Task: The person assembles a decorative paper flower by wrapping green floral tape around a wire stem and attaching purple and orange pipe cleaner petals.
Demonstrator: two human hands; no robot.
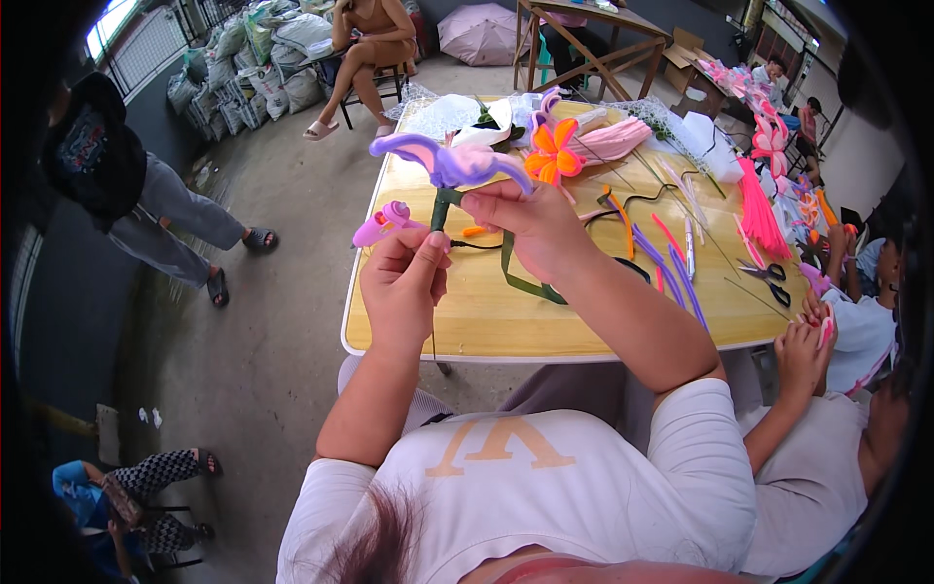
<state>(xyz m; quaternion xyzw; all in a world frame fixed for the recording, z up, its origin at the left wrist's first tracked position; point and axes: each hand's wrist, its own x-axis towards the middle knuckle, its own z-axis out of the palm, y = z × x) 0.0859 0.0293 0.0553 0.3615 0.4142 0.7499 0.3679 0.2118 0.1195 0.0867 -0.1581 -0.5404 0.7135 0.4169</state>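
A purple and pale pink fuzzy pipe-cleaner flower (467,167) is held up over the near left part of the table. My left hand (404,282) is closed round its stem, just below the green-wrapped part (441,212); thin wire shows beneath the fist. Beside the top of the stem, my right hand (535,229) pinches a strip of green floral tape (520,273), whose loose length hangs in a curve below. A pink glue gun (384,224) with a black cord lies behind my left hand. Past my right hand is an orange pipe-cleaner flower (553,154).
On the wooden table (467,326) lie purple pipe cleaners (671,273), black-handled scissors (769,277), a white pen (690,248), a bright pink bundle (762,209) and a pale pink one (613,139). A co-worker's hands (803,341) work close by at the right.
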